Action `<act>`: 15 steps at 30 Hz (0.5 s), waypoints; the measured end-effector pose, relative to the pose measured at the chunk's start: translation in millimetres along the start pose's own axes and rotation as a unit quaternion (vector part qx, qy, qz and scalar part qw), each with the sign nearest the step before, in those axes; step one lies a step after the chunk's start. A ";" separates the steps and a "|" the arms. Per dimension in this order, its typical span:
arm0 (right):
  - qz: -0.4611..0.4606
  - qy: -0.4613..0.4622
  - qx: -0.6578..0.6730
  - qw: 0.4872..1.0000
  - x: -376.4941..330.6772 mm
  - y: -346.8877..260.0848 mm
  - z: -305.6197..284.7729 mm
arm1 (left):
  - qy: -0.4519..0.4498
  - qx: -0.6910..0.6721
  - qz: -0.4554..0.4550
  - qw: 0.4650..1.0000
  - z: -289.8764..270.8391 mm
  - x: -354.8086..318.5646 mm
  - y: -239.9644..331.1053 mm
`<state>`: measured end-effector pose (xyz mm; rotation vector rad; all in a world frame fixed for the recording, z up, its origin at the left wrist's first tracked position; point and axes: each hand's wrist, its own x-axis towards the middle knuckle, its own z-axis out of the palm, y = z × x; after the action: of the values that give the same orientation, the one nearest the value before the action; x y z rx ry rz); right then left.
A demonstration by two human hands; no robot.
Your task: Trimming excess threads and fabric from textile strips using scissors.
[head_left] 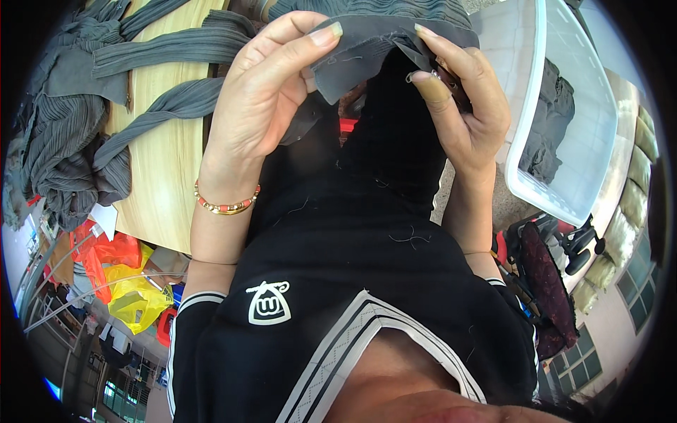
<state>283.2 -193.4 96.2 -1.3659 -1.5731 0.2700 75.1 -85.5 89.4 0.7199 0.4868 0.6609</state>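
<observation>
A piece of dark grey fabric (pixel 356 51) is stretched between my two hands above my lap, with loose threads on its surface. My left hand (pixel 271 84) pinches its left end between thumb and fingers. The right hand (pixel 465 95) grips the other side, where an edge of the fabric is folded up near the thumb. A small metal tip shows beside the right thumb, and something dark sits within the curled fingers; I cannot make out what it is. Ribbed grey fabric lies just beyond the piece.
On the left, a wooden table (pixel 159 169) bears ribbed dark grey garments (pixel 60 141) and long strips (pixel 173 53). A translucent plastic bin (pixel 525 141) with dark cloth (pixel 550 120) stands at the right. Red (pixel 106 254) and yellow (pixel 137 299) plastic bags are below the table's near left side.
</observation>
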 end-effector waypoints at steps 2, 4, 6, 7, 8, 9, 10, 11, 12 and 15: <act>0.014 -0.006 0.002 1.000 0.1 0.4 -0.4 | 0.000 0.025 -0.005 1.000 -5.7 1.0 0.4; 0.022 -0.021 -0.002 1.000 0.3 0.8 -0.7 | 0.003 0.041 -0.007 0.999 -8.3 1.7 0.7; 0.029 -0.022 -0.005 0.999 0.3 0.2 -0.5 | 0.000 0.027 -0.002 1.000 -7.8 1.7 -0.4; 0.034 -0.023 -0.008 0.999 0.1 -0.4 -0.5 | -0.003 0.014 0.005 1.000 -6.9 1.5 -1.1; 0.035 -0.022 -0.009 0.999 -0.2 -1.2 -0.6 | -0.004 0.013 0.004 1.000 -4.8 1.7 -1.8; 0.039 -0.025 -0.009 0.999 -0.5 -2.4 -0.2 | -0.006 -0.004 0.001 1.000 -2.1 1.9 -2.0; 0.044 -0.028 -0.008 0.999 -0.6 -2.9 -0.2 | -0.008 -0.022 -0.002 1.000 -0.7 2.5 -2.1; 0.045 -0.028 -0.008 0.999 -0.3 -3.3 -0.3 | -0.008 -0.022 -0.004 1.000 -0.8 2.5 -1.9; 0.042 -0.035 0.002 0.998 0.4 -3.6 -0.7 | -0.005 -0.026 -0.006 1.000 -1.2 2.4 -1.7; 0.043 -0.041 0.022 0.998 0.6 -3.2 -0.4 | -0.003 -0.037 -0.014 0.999 -2.9 1.8 -0.1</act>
<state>281.6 -194.2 98.9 -1.4052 -1.5687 0.4147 74.7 -83.0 87.1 0.6447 0.4637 0.6479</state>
